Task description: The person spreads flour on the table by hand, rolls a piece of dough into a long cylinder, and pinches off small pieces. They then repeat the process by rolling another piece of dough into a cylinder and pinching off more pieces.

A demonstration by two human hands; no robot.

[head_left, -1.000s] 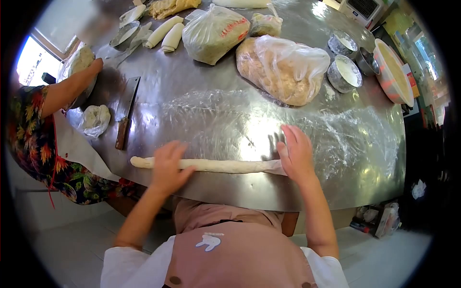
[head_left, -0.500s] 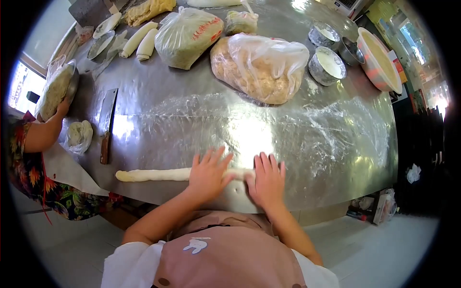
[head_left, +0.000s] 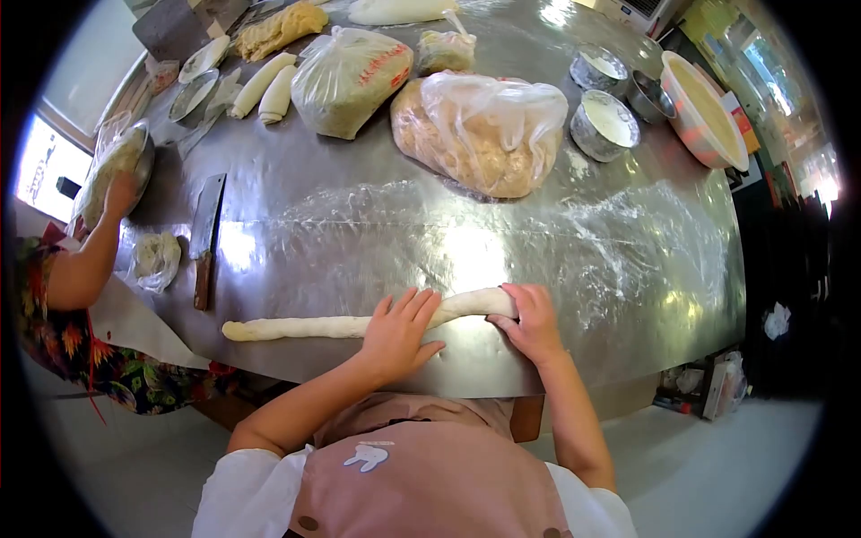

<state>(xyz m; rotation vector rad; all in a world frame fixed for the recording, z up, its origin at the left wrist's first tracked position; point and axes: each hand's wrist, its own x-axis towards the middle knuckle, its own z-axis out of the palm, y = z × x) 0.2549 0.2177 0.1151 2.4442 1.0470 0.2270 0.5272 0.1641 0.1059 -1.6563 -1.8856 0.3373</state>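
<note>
A long pale rope of dough [head_left: 300, 328] lies along the near edge of the metal table. Its left part is thin and straight; the right part is thicker and bends slightly upward. My left hand [head_left: 400, 336] rests flat across the middle of the rope, fingers stretched out and thumb apart. At the thick right end, my right hand [head_left: 531, 325] grips the dough between thumb and fingers. Left of the rope, a cleaver [head_left: 205, 242] with a wooden handle lies on the table beside a small plastic bag [head_left: 155, 262].
Large plastic bags of dough [head_left: 480, 134] and filling [head_left: 352, 82] stand farther back. Metal bowls of white powder [head_left: 604, 125] and a big basin [head_left: 704, 112] are at the right. At the left, another person's hand [head_left: 120, 193] is at a bowl. Flour streaks the metal table [head_left: 359, 260].
My right hand has moved right and closed round the dough's end, which now shows thicker and farther right. My left hand has shifted slightly right, staying on the rope.
</note>
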